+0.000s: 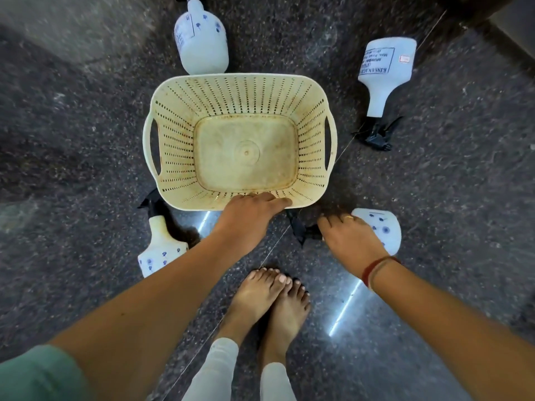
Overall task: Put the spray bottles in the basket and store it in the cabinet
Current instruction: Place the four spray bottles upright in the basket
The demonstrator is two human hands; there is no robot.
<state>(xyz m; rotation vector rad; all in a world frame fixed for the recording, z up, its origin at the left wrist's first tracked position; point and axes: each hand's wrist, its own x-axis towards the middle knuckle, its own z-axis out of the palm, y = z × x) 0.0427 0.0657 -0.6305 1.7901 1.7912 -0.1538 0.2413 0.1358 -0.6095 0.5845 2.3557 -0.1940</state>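
Observation:
A cream perforated basket stands empty on the dark stone floor. Several white spray bottles with black triggers lie around it: one beyond the far rim, one at the right, one at the near left, one at the near right. My left hand rests on the basket's near rim, fingers over the edge. My right hand lies over the near-right bottle, fingers curled at its neck beside the black trigger; the bottle still rests on the floor.
My bare feet stand just behind the basket, between my arms. A pale edge shows at the top right corner. Ceiling lights glint off the polished floor near my feet.

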